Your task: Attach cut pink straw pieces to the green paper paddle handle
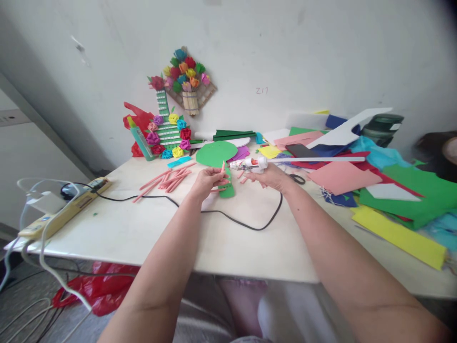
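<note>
My right hand (268, 177) is closed around a white hot glue gun (250, 164), with a long glue stick (317, 159) jutting from its back to the right. The nozzle points left, right by a short pink paper roll (223, 166) pinched upright in my left hand (209, 182). I cannot tell whether they touch. Under and beside my left fingers lies a green guitar-shaped paper piece, its round body (216, 153) at the back and its narrow neck (227, 191) toward me. More pink paper rolls (173, 180) are piled left of my left hand.
The gun's black cord (246, 225) loops across the white table (153, 238) to a power strip (67, 209). Coloured paper sheets (346, 177) and scissors (297, 179) lie on the right. A glue bottle (141, 139) and paper-flower crafts (171, 128) stand at the back left.
</note>
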Tool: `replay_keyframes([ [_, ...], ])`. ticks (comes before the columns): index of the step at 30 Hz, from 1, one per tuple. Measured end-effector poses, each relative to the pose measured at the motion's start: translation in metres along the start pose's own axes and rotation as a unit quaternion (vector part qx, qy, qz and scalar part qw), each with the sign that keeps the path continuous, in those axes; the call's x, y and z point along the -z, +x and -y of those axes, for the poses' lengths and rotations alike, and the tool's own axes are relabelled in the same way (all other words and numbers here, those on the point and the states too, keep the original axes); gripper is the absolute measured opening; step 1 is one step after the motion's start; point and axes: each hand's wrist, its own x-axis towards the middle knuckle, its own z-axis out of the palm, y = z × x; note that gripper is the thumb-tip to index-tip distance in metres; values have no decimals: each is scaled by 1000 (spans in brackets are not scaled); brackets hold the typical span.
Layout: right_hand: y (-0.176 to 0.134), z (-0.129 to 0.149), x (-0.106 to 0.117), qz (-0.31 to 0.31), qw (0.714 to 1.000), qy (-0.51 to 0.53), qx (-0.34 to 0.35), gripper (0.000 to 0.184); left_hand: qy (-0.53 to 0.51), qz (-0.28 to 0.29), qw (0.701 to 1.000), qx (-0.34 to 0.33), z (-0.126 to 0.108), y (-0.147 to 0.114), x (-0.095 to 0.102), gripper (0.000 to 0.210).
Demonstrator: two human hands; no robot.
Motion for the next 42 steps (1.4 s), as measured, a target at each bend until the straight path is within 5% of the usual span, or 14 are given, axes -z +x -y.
replay_keyframes([
  [30,-6,12,0,8,999,-49,-20,35,16,-40,999,9,-2,-1,-3,32],
  [42,4,-5,1,-24,999,-47,-2,37,18,-26,999,27,0,-1,-1,31],
])
